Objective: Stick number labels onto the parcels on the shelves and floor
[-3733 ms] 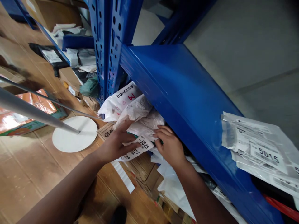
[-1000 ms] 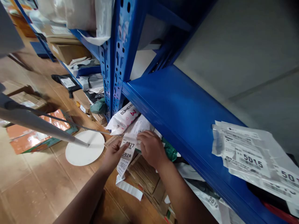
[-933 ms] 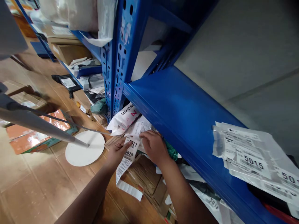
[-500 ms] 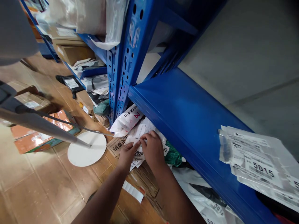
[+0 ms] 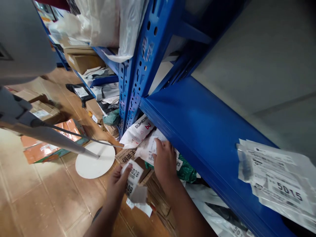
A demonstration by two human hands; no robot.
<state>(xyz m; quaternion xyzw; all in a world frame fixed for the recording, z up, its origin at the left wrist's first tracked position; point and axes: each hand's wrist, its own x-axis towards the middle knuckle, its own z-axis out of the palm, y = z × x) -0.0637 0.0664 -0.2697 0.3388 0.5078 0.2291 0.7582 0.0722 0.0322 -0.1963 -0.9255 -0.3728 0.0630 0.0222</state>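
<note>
My left hand [image 5: 118, 181] pinches a strip of printed labels [image 5: 134, 176] between thumb and fingers, over the floor. Large digits show on it, "028" and "08", partly covered by my thumb; its lower end hangs loose. Farther right, my right hand [image 5: 166, 161] is closed at the edge of a white parcel bag [image 5: 146, 148] that bears a small label, half hidden by the fingers. Behind it rests another white bag [image 5: 137, 132] with black lettering and pink marks. A green plastic parcel [image 5: 189, 170] lies just right of my right hand, under the blue shelf.
A blue metal shelf [image 5: 197, 115] slopes across the right, with clear-bagged parcels [image 5: 281, 189] marked 5015 on it. A perforated upright [image 5: 134, 85] stands ahead. At left are a round white stand base [image 5: 96, 164], its pole, and an orange box [image 5: 49, 148] on tiles.
My left hand has drawn back toward me and down, away from the parcel, carrying the label strip. My right hand stays at the parcel. The view has shifted slightly.
</note>
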